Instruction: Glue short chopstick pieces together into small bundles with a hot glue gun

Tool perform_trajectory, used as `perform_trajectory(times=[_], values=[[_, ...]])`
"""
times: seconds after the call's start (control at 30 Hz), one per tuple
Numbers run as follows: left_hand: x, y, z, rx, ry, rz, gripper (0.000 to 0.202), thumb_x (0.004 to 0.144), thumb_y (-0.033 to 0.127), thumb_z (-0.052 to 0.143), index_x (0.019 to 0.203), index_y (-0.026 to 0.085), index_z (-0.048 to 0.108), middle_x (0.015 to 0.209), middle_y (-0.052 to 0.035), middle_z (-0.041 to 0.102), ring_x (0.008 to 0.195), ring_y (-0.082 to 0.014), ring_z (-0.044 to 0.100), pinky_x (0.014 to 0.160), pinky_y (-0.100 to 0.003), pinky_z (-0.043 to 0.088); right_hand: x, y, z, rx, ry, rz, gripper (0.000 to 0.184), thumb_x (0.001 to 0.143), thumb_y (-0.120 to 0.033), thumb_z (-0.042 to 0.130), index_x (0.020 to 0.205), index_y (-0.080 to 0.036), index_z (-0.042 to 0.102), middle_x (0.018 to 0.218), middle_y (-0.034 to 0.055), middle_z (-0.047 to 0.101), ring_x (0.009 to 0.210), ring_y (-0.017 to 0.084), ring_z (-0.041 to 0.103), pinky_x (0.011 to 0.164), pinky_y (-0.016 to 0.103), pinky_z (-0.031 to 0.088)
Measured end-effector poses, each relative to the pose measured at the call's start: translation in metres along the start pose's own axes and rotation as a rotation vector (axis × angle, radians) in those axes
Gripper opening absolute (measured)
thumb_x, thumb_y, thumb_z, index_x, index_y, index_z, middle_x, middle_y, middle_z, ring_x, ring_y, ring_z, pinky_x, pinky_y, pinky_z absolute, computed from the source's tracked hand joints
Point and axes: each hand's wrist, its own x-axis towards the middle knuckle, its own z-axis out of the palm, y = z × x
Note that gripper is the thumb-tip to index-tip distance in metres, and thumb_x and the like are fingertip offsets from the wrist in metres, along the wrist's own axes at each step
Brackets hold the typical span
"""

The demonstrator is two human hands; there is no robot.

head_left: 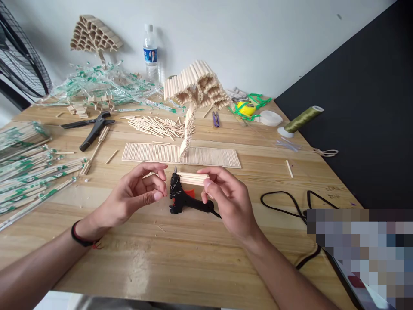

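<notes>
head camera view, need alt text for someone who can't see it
Two bare hands hover over a wooden table: the right hand pinches a bundle of short wooden sticks, the left hand beside it, above a black glue gun and near a stick tree model.

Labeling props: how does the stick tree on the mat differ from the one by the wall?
The tree on the mat stands upright on the stick mat; its canopy shows stick ends. The tree by the wall leans against the wall, its canopy open cells. Both are pale wood.
</notes>
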Motion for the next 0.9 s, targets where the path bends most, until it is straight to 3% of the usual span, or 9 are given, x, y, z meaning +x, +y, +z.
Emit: perform_trajectory(times=[0.13, 0.43, 0.77, 0.9], values=[[0.000, 0.000, 0.001, -0.023, -0.003, -0.016, 0.035, 0.093, 0.016, 0.085, 0.125, 0.025, 0.076, 0.102, -0.0055, 0.073, 0.087, -0.0144, 0.073, 0.082, -0.025, 0.062, -0.002, 0.001, 0.000, 0.031, -0.038, 0.018, 0.015, 0.101, -0.033, 0.065, 0.103, -0.024, 0.077, 0.085, 0.0003, 0.069, 0.060, 0.013, 0.058, 0.057, 0.031, 0.049], [-0.002, -0.004, -0.001, -0.051, -0.047, -0.042, 0.033, 0.094, 0.010, 0.081, 0.123, 0.025, 0.076, 0.099, -0.0049, 0.072, 0.088, -0.0148, 0.072, 0.083, -0.026, 0.062, -0.005, -0.009, 0.003, -0.028, -0.177, 0.062, 0.019, 0.101, -0.040, 0.065, 0.100, -0.023, 0.075, 0.075, 0.0005, 0.065, 0.064, 0.016, 0.061, 0.059, 0.030, 0.053], [0.000, 0.000, 0.001, 0.006, -0.078, -0.017, 0.040, 0.089, 0.006, 0.082, 0.125, 0.025, 0.080, 0.097, -0.0054, 0.068, 0.083, -0.0151, 0.067, 0.076, -0.026, 0.060, -0.006, -0.009, 0.002, -0.027, -0.200, 0.049, 0.019, 0.102, -0.039, 0.066, 0.101, -0.023, 0.077, 0.083, 0.0017, 0.068, 0.066, 0.015, 0.062, 0.061, 0.029, 0.055], [0.001, 0.002, 0.002, 0.070, -0.101, 0.028, 0.041, 0.088, 0.006, 0.083, 0.123, 0.026, 0.085, 0.088, -0.0065, 0.070, 0.090, -0.0181, 0.067, 0.075, -0.026, 0.059, -0.007, -0.009, 0.004, -0.021, -0.203, 0.044, 0.017, 0.102, -0.037, 0.067, 0.101, -0.023, 0.077, 0.083, 0.0015, 0.068, 0.067, 0.014, 0.062, 0.061, 0.028, 0.056]])
